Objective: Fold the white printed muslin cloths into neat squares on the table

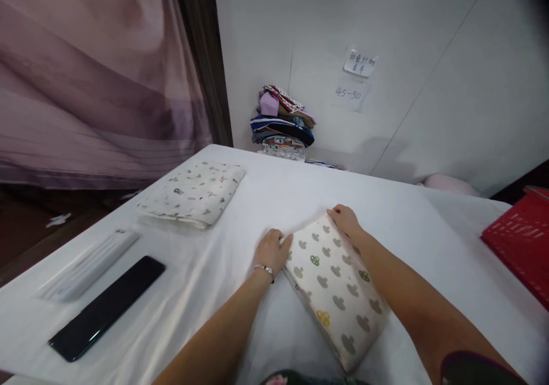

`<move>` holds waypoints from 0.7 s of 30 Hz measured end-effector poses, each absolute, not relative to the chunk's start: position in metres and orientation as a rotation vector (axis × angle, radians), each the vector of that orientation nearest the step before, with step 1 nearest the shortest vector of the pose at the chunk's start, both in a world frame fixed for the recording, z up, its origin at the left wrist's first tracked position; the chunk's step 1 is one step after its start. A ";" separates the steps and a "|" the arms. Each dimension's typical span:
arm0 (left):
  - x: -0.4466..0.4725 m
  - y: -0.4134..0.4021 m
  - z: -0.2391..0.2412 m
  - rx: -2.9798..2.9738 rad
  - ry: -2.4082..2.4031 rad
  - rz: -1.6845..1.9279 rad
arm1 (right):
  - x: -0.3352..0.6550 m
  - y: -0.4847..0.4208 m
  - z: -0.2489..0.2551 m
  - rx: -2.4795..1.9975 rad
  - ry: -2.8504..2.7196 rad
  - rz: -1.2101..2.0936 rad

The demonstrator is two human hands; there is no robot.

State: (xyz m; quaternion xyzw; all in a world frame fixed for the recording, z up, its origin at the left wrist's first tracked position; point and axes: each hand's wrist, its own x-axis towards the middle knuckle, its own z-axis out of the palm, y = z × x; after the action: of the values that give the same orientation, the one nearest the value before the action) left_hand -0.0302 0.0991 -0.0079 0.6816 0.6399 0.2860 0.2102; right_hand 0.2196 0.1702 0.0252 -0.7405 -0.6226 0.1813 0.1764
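Count: 2 hands, left hand [271,250] plus right hand [346,220]. 2 folded cloths, mushroom-print cloth [332,285] plus small-print cloth [195,193]. 1 bracelet [265,268]. 1 black slab [107,308], 1 white pack [92,268], 1 red item [523,245]. 1 table [343,193]. 2 wall notes, upper note [360,63] plus lower note [349,95]. 1 fabric stack [283,127], layers overlap, can't count them. 1 curtain [94,76].

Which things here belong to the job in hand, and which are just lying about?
In use:
mushroom-print cloth, folded, left hand and right hand on it
white-covered table beneath

Lying about, untouched:
second folded cloth, possibly related
black glossy slab
white packet
red item at right
fabric pile by the wall
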 end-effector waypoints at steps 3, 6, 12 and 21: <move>-0.029 0.100 -0.007 1.927 1.780 0.769 | 0.217 0.171 0.019 -2.113 -1.759 0.469; -0.029 0.100 -0.007 1.953 1.774 0.767 | 0.217 0.171 0.018 -2.102 -1.764 0.432; -0.028 0.099 -0.007 1.955 1.791 0.757 | 0.215 0.172 0.016 -2.081 -1.774 0.412; -0.029 0.098 -0.010 1.852 1.767 0.838 | 0.224 0.167 0.027 -1.929 -1.856 0.616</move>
State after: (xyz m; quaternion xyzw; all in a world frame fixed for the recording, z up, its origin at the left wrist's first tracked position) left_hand -0.0294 0.0983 -0.0105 0.6704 0.6395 0.3035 0.2224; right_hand 0.2238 0.1668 0.0266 -0.6886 -0.6625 0.2198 0.1963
